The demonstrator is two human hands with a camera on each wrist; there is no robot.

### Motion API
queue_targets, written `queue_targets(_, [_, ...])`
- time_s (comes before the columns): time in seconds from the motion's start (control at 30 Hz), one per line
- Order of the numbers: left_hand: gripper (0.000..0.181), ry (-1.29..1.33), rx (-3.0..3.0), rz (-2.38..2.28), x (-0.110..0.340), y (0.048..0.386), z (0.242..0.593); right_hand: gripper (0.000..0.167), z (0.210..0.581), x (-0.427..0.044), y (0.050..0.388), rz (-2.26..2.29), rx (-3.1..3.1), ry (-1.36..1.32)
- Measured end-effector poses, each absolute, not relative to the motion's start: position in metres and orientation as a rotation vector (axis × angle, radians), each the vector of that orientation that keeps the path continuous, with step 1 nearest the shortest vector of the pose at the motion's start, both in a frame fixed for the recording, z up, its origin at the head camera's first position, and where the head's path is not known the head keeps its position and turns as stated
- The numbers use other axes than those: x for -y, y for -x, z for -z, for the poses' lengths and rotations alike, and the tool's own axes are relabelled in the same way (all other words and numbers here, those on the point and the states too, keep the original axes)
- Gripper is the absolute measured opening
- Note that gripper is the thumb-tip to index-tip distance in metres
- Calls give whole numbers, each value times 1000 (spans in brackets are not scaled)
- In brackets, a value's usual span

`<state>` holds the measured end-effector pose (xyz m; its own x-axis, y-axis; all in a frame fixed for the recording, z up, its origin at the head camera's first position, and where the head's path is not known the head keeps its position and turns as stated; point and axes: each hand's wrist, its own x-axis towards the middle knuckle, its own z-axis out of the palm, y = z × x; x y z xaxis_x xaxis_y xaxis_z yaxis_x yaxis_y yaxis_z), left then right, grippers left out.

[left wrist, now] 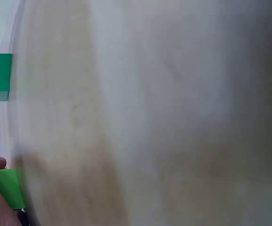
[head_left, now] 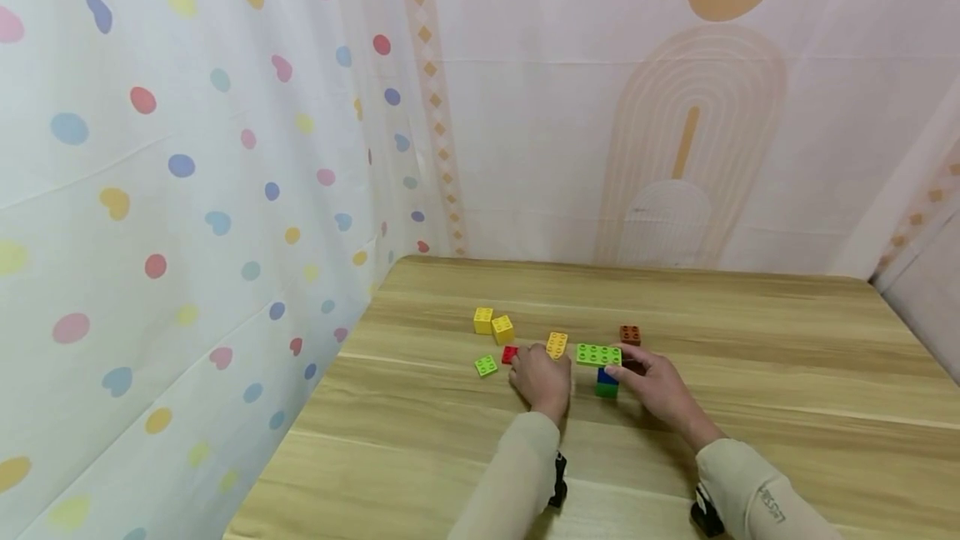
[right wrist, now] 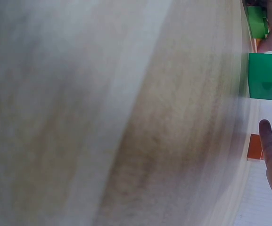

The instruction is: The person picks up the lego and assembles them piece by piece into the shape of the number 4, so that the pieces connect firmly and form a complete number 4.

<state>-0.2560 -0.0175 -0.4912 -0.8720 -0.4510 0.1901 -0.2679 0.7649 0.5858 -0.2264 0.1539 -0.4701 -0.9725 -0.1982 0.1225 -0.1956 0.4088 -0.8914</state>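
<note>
The right hand (head_left: 662, 386) pinches a stack of studded plastic bricks (head_left: 600, 362) at its right end, thumb in front and fingers behind. The stack stands between the two hands, nearer the right: a long lime-green rectangular brick (head_left: 592, 355) tops a blue brick (head_left: 605, 377) and a dark green brick (head_left: 607, 391), jutting leftward over them; whether the base touches the table I cannot tell. The left hand (head_left: 542, 380) is just left of the stack, back upward and fingers bent down near a small red plastic brick (head_left: 508, 353) and a rectangular orange-yellow plastic brick (head_left: 557, 342) just beyond it. In the left wrist view a lime-green plastic block (left wrist: 10, 189) shows right by that hand's fingers, but I cannot tell whether they grip anything. Farther left, a square lime-green plastic brick (head_left: 486, 366) lies on the wood-grain table (head_left: 390, 440), and two yellow plastic bricks (head_left: 493, 323) sit side by side beyond it. A brown plastic brick (head_left: 630, 334) rests just beyond the right hand.
</note>
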Motion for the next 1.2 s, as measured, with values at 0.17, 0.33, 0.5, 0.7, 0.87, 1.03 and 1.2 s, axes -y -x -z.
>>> queue_targets(0.17, [24, -559, 2621, 950, 22, 258, 484, 47, 470, -155, 225, 1653, -2640, 385])
queue_targets(0.33, [26, -525, 2575, 1152, 28, 265, 477, 47, 472, -156, 226, 1633, -2646, 370])
queue_targets(0.5, [32, -402, 2565, 1342, 36, 272, 473, 48, 472, -157, 227, 1631, -2634, 353])
queue_targets(0.7, [34, -148, 2581, 1506, 51, 280, 466, 47, 471, -156, 226, 1639, -2629, 353])
queue_targets(0.87, [35, 93, 2666, 1545, 69, 283, 451, 47, 470, -156, 226, 1650, -2618, 361])
queue_targets(1.03, [34, 309, 2723, 1566, 85, 287, 437, 47, 470, -156, 227, 1660, -2615, 353])
queue_targets(1.2, [33, 467, 2777, 1581, 93, 289, 423, 46, 472, -158, 229, 1670, -2612, 370])
